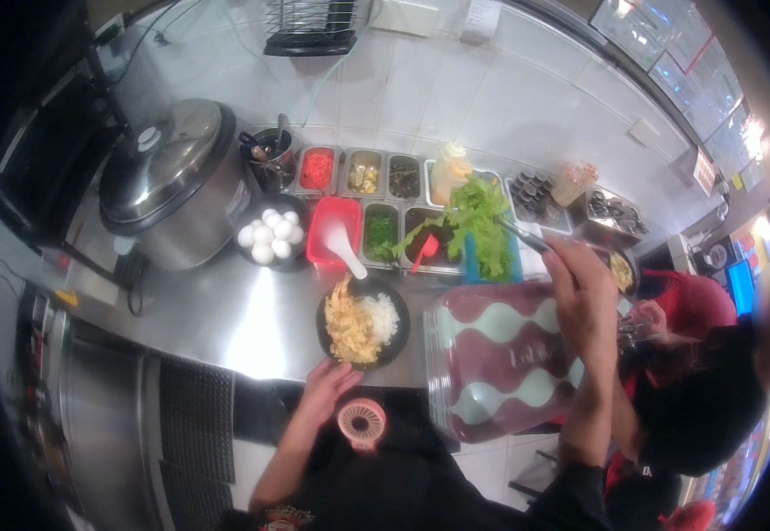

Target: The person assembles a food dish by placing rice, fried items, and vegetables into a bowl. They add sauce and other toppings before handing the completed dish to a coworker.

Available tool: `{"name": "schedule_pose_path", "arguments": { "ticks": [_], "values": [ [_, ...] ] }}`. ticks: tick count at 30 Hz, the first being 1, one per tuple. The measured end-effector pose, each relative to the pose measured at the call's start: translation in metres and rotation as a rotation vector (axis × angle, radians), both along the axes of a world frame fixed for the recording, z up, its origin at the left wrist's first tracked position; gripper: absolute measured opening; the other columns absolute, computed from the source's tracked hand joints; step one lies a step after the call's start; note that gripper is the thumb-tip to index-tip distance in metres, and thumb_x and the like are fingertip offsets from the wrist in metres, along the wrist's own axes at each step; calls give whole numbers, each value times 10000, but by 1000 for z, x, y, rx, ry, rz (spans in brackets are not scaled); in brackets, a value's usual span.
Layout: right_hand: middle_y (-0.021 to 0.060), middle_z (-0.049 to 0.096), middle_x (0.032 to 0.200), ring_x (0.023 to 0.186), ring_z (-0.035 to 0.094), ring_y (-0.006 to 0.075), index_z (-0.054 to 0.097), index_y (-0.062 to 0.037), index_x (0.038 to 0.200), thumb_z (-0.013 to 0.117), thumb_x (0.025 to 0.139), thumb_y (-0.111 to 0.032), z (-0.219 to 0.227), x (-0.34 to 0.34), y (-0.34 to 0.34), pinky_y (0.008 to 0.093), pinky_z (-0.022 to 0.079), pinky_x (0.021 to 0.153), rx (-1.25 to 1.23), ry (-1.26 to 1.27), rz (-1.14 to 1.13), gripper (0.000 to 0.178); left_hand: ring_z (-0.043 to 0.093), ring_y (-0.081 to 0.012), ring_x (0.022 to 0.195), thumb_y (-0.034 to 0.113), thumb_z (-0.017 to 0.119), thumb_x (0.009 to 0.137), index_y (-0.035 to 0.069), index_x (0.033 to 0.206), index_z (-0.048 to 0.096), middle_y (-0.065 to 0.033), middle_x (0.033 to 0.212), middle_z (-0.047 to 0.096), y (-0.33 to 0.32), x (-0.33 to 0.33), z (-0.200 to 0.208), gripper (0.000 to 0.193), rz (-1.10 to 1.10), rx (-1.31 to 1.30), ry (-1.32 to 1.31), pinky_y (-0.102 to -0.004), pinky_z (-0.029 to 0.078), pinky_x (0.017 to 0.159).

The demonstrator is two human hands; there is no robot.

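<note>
A dark bowl [396, 352] stands near the counter's front edge, with white rice [381, 317] on its right side and golden fried pieces [350, 327] on its left. My left hand [325, 388] rests at the bowl's near rim, its fingers stretched out. Up to the right, my right hand [582, 288] is closed around metal tongs [527, 235], whose tips reach into green leaf lettuce [482, 212]. Leaves cover the tips, so I cannot tell how firmly they pinch. The lettuce rises from a blue container [511, 265] behind a lidded plastic box [500, 354].
Behind the bowl are a red container [334, 212] with a white rice paddle [342, 248], several metal topping pans [317, 171] and a bowl of eggs [270, 234]. A large steel cooker [173, 186] stands left. Another person [695, 398] works close on my right.
</note>
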State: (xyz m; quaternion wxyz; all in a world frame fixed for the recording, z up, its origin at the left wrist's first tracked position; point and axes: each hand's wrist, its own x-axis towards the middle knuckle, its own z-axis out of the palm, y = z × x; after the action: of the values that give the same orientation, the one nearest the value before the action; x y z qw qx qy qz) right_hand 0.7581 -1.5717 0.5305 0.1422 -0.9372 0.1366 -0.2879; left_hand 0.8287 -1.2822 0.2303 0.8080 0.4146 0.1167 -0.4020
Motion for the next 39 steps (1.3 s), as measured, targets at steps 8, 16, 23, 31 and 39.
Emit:
{"name": "schedule_pose_path", "arguments": {
  "ticks": [8, 16, 23, 31, 39],
  "values": [
    [152, 574, 764, 666, 571, 319, 656, -43, 1038, 607, 881, -109, -13, -13, 28, 372, 445, 613, 223, 76, 114, 177, 604, -252, 1045, 56, 605, 900, -41, 1220, 461, -149, 1180, 562, -1, -1, -5, 364, 1, 2, -1, -337, 512, 945],
    [154, 618, 812, 717, 618, 355, 664, -42, 1020, 610, 884, -117, -73, -7, 40, 407, 474, 611, 193, 180, 181, 165, 607, -259, 1043, 52, 615, 894, -54, 1226, 446, -157, 1177, 552, -1, -1, -10, 388, 19, 16, 26, -326, 521, 933],
    [168, 618, 799, 698, 624, 361, 663, -36, 1006, 586, 900, -161, -132, -3, 48, 425, 480, 598, 255, 218, 160, 181, 637, -184, 952, 64, 601, 901, 2, 1097, 533, -95, 1079, 601, -3, -4, -5, 216, 40, 33, 18, -296, 549, 887],
    [183, 616, 819, 728, 643, 375, 618, -7, 982, 530, 918, -174, -200, 15, 70, 462, 518, 627, 120, 443, 107, 199, 653, -211, 932, 58, 610, 894, -3, 1088, 534, -111, 1066, 606, -3, -3, -1, 217, 45, 20, 16, -295, 558, 877],
    [169, 614, 916, 790, 650, 359, 604, -13, 974, 546, 904, -180, -178, 20, 78, 452, 532, 663, 0, 561, 71, 190, 635, -226, 976, 55, 610, 895, -27, 1152, 504, -134, 1120, 586, -2, -4, -4, 290, 40, 21, 23, -301, 543, 893]
  ]
}}
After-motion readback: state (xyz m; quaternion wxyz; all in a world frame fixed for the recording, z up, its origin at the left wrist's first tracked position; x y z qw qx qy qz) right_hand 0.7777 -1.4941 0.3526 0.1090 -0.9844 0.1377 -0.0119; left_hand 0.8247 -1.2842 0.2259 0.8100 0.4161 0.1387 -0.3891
